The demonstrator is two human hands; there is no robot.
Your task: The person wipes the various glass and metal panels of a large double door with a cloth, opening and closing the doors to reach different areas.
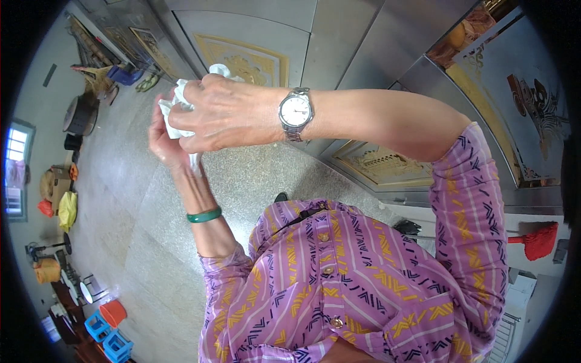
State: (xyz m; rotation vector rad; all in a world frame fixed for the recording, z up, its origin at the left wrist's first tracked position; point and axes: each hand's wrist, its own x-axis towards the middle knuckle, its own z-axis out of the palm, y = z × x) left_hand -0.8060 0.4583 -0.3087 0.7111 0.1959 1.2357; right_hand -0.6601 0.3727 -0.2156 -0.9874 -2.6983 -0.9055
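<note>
A crumpled white cloth or tissue [174, 122] is bunched between my two hands, with one end sticking out past the knuckles and another hanging by the left wrist. My right hand [209, 111], with a steel watch [295, 111] on the wrist, reaches across from the right and grips the bundle from above, fingers bent. Beneath it, my left hand [164, 145] is cupped against the same bundle; its fingers are partly hidden by the cloth and the right hand. A green bangle [204, 215] circles the left forearm.
Metal cabinet panels with gold relief [245, 59] stand in front and to the right. Along the left wall are a broom [93, 77], a yellow bag [68, 211], blue stools [117, 345] and an orange bucket [113, 313]. A red duster [540, 241] is at right.
</note>
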